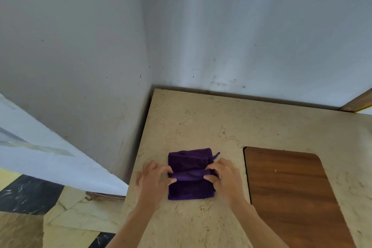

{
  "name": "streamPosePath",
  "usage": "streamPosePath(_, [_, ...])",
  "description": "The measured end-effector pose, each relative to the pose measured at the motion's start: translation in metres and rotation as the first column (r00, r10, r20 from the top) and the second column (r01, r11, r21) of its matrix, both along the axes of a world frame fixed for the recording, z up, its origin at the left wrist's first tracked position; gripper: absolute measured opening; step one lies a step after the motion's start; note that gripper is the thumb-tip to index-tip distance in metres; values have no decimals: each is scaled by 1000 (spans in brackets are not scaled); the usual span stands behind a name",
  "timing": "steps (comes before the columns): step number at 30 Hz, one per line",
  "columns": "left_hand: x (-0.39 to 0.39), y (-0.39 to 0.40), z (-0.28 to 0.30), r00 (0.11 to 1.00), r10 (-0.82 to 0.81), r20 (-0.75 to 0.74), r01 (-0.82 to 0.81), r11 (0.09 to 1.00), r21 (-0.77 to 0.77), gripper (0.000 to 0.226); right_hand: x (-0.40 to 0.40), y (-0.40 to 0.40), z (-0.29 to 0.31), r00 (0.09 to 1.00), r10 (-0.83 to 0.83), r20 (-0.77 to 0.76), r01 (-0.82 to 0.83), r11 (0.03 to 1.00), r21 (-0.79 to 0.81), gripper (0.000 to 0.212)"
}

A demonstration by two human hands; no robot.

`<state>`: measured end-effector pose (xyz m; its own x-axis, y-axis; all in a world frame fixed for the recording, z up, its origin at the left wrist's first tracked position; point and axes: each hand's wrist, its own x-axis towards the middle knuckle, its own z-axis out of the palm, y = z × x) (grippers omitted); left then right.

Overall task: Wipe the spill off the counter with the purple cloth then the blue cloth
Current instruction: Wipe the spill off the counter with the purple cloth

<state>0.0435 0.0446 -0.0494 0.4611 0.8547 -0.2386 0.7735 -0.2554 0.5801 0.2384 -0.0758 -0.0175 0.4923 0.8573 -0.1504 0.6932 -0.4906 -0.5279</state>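
Right now the purple cloth (190,175) lies flat on the beige stone counter (201,123), and every place below is given from this cloth. It is folded to a small rectangle, and a raised fold runs across its middle from side to side. A thin loop of the same fabric sticks out at its far right corner.

On the left edge of the cloth is the left hand (152,179). Its thumb and fingers are closed on the left end of the raised fold, so they pinch the fabric there. On the right edge is the right hand (223,177), which does the same at the right end of the fold: the thumb is under the roll of fabric and the fingers are curled over it. Both forearms reach to the cloth from the near edge of the counter.

To the right of the cloth, apart from it, a brown wooden board (291,197) with rounded corners lies on the counter. Beyond the cloth the counter meets a grey wall (251,36). To the left of the cloth the counter ends, and lower down a floor of beige and black tiles (30,197) is visible.

I cannot see any spill on the counter, and the blue cloth is not in this view.
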Motion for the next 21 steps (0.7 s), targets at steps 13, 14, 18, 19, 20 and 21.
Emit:
streamPosePath(13, [-5, -2, 116, 944, -89, 319, 105, 994, -35, 32, 4, -41, 99, 978, -68, -198, 99, 984, 151, 10])
streamPosePath(14, [-3, -7, 129, 932, -94, 350, 113, 993, -34, 30, 5, -47, 113, 977, -77, -200, 111, 980, 163, 10])
streamPosePath(18, [13, -35, 188, 900, -150, 408, 170, 985, -12, 23, 12, -83, 170, 978, -126, -164, 160, 964, 213, 13])
streamPosePath(19, [17, -38, 196, 892, -162, 423, 180, 984, -3, 23, 14, -89, 176, 979, -128, -158, 161, 962, 220, 13])
streamPosePath(20, [23, -47, 210, 883, -188, 430, 200, 980, 18, 23, 17, -101, 187, 979, -141, -145, 172, 957, 232, 12])
streamPosePath(21, [30, -59, 225, 876, -219, 430, 222, 974, 44, 22, 21, -117, 200, 978, -156, -136, 186, 952, 245, 11])
